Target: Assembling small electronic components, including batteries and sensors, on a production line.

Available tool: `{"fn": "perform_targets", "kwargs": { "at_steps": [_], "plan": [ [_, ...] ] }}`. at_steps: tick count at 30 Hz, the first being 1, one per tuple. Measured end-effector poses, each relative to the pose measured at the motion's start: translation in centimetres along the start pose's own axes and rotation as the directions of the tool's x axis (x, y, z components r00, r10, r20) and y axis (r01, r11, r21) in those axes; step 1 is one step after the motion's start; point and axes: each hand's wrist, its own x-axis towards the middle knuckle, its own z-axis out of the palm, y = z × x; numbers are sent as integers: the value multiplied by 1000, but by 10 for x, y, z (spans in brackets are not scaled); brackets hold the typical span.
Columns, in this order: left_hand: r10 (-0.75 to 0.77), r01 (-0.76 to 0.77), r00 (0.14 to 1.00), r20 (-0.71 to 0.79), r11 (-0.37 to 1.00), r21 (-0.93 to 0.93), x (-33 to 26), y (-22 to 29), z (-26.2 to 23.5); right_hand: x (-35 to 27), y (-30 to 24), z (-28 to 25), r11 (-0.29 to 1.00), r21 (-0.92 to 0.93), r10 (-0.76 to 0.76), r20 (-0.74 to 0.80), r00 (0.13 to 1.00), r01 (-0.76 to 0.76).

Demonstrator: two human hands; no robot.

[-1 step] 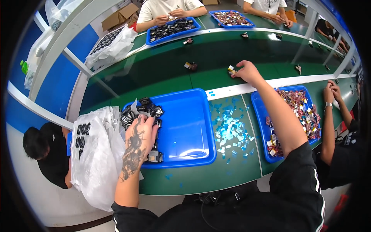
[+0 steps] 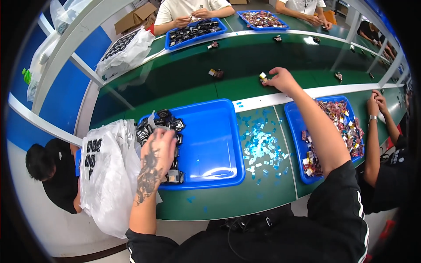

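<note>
My right hand (image 2: 283, 82) reaches over the far green surface, thumb and fingers curled at a small reddish part with a yellow-and-white piece on it (image 2: 263, 78). The fingertips appear to pinch its near edge. My left hand (image 2: 158, 147), slightly blurred, is over the black parts (image 2: 164, 117) heaped along the left side of a large blue tray (image 2: 240, 153). Its fingertips are hidden, so whether it grips a part does not show. A greyish translucent piece (image 2: 151, 118) sticks up just beyond that hand.
Small blue film pieces (image 2: 263, 147) lie scattered on the green table. Right of them stands a blue tray (image 2: 291, 131) of reddish parts. White plastic bagging (image 2: 105, 188) covers the left side. Loose parts (image 2: 215, 73) lie on the far strip. Co-workers' hands (image 2: 376, 104) show at right and opposite.
My left hand has shifted slightly up and left over the black parts. The yellow-and-white piece at my right fingertips has tilted or risen a little.
</note>
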Motion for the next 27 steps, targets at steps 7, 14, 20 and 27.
{"fn": "perform_targets", "kwargs": {
  "at_steps": [7, 14, 20, 27],
  "plan": [
    [-28, 32, 999, -26, 988, 154, 2, -33, 6, -58, -3, -89, 973, 85, -216, 20, 976, 214],
    [-210, 217, 976, 62, 963, -160, 4, -37, 6, -176, -1, -141, 903, -212, -339, 187, 922, 375],
    [-114, 118, 992, 49, 989, -93, -3, -34, 10, -248, 24, -143, 914, -258, -283, 151, 947, 314],
    [-103, 102, 995, 2, 988, 118, -9, -35, 9, -291, 52, -128, 939, -247, -308, -288, 907, 240]
  ]
}}
